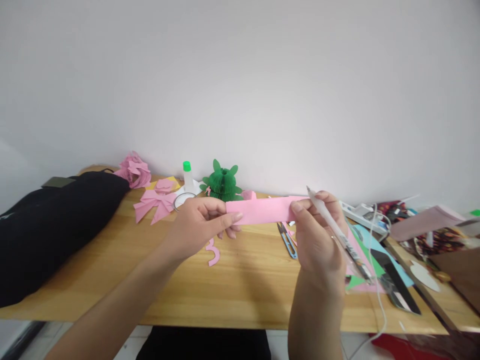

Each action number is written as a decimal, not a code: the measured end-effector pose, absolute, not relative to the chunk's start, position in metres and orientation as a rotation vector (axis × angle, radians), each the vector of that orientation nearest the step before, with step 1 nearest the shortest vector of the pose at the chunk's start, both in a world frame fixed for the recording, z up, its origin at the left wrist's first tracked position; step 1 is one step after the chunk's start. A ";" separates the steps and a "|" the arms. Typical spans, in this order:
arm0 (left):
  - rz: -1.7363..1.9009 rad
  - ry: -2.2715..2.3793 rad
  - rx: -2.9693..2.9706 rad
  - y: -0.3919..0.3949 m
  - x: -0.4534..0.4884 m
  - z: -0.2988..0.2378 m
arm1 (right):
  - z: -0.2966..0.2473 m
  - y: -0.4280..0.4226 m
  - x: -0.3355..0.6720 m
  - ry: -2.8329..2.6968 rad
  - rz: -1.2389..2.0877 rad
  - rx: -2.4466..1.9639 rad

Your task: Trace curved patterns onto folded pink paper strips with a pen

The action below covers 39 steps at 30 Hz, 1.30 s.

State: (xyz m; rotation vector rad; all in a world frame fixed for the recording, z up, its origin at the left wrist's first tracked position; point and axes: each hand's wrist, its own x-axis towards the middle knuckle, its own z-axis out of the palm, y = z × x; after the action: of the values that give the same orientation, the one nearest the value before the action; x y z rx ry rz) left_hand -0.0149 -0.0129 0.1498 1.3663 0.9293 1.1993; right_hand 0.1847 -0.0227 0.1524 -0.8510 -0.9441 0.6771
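Observation:
Both hands hold a folded pink paper strip (262, 210) level above the wooden table (232, 290). My left hand (198, 222) pinches the strip's left end between thumb and fingers. My right hand (318, 230) pinches the right end and also grips a white pen (337, 235), which lies across its fingers with the tip pointing up and away. A small pink paper scrap (213, 252) lies on the table under the left hand.
A black bag (48, 225) fills the table's left end. Along the wall stand pink paper bows (155, 200), a pink paper flower (134, 170), a green-capped glue bottle (187, 175) and a green paper tree (222, 182). Blue-handled snips (287, 240), coloured papers (369, 255), a power strip (362, 212) and cables lie right.

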 end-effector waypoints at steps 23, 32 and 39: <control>1.241 0.879 1.294 -0.014 -0.010 0.151 | 0.142 -0.029 0.159 -0.812 0.775 -0.690; 1.289 0.914 1.343 -0.018 -0.002 0.149 | 0.121 -0.038 0.121 -0.998 0.977 -0.792; 1.254 0.946 1.311 -0.021 -0.002 0.145 | 0.123 -0.041 0.119 -0.943 0.927 -0.890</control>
State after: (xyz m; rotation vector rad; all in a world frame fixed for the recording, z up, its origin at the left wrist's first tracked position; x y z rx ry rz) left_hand -0.0019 -0.0213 0.1454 1.3112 0.9461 1.2543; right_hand 0.1191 -0.0406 0.1230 -0.8897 -0.9433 0.9269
